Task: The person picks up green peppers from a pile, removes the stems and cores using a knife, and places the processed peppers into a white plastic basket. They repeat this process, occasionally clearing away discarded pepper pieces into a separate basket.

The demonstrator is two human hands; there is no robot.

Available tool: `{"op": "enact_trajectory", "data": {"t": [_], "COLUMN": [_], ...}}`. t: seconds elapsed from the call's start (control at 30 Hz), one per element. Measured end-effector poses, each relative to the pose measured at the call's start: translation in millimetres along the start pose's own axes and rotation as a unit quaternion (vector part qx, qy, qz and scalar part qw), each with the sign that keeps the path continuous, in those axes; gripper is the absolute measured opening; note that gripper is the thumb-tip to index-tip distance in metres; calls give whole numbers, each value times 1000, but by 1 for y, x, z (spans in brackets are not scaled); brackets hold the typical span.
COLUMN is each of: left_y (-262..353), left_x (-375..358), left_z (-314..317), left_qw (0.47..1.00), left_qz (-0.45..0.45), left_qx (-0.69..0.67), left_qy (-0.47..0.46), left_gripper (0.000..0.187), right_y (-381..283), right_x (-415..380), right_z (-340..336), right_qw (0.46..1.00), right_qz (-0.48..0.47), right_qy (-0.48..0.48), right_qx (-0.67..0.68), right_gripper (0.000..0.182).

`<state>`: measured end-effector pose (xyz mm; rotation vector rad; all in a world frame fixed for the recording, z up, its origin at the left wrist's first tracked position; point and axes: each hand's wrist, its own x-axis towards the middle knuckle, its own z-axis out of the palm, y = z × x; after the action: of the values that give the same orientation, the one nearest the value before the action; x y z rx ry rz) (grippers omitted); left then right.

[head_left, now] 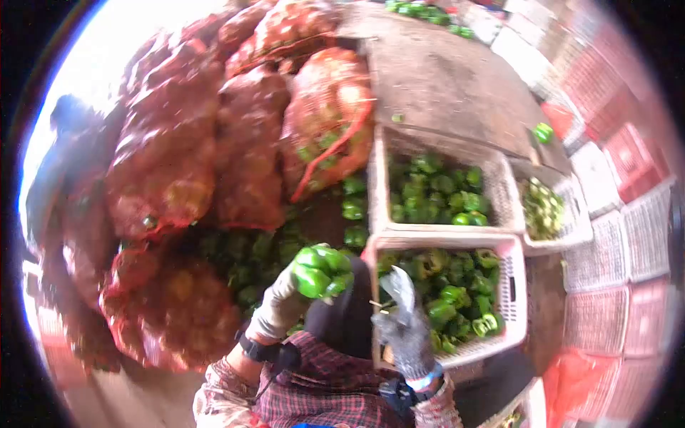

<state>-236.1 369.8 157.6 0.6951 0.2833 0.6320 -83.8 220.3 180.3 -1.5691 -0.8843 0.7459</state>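
Gloved left hand [282,307] grips a green pepper [321,271] clear of the pile; right hand [405,332] closes around a small blade [399,285] above the near crate [515,285], ready for trimming.

The left grip [282,307] wears a pale grey glove and closes on a bright green pepper [321,271]. The right grip [407,332] wears a darker, speckled grey glove with a blue cuff, and the blade [399,285] it holds is silvery grey. Below both grips the sleeves [321,385] show a red and dark plaid. Just right of the right grip, a white crate [514,285] is filled with glossy green peppers; beyond it a second white crate [499,185] holds the same green. Left of the left grip lie red-orange mesh sacks [171,143], with dark green showing between them.
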Motion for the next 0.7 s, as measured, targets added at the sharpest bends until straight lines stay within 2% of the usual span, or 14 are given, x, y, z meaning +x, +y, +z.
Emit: {"op": "enact_trajectory", "data": {"t": [0.03,0.1,0.13,0.17,0.2,0.23,0.27,0.3,0.33,0.43,0.47,0.6,0.7], "left_y": [-6,-33,-47,-52,-61,-71,-89,-109,-125,-157,-160,-165,-164], "left_x": [7,20,27,32,37,41,44,42,42,42,42,40,40], "left_z": [12,41,48,62,70,75,86,99,108,115,117,114,113], "left_qw": [997,985,974,957,945,932,946,956,962,977,977,971,969], "left_qz": [-67,-110,-115,-156,-162,-167,-136,-138,-125,-97,-94,-80,-48], "left_qx": [19,107,158,204,237,269,229,221,208,165,168,217,232], "left_qy": [-30,-75,-113,-136,-159,-178,-184,-136,-129,-88,-90,-64,-70], "left_gripper": [91,94,96,92,89,86,81,78,78,77,77,78,80], "right_y": [1,2,6,10,9,13,28,37,41,53,56,47,9], "right_x": [-4,-10,-15,-19,-22,-30,-38,-43,-43,-55,-56,-65,-70], "right_z": [-6,-19,-34,-48,-60,-72,-77,-80,-85,-102,-107,-110,-111], "right_qw": [998,986,977,964,965,968,975,977,959,963,944,938,938], "right_qz": [31,92,112,131,80,86,52,19,-53,-12,-43,-21,146], "right_qy": [6,26,83,136,175,173,194,209,259,238,231,209,172], "right_qx": [45,135,161,188,178,162,99,36,-103,-125,-233,-276,-262], "right_gripper": [61,68,69,70,70,69,68,66,64,64,64,63,62]}}
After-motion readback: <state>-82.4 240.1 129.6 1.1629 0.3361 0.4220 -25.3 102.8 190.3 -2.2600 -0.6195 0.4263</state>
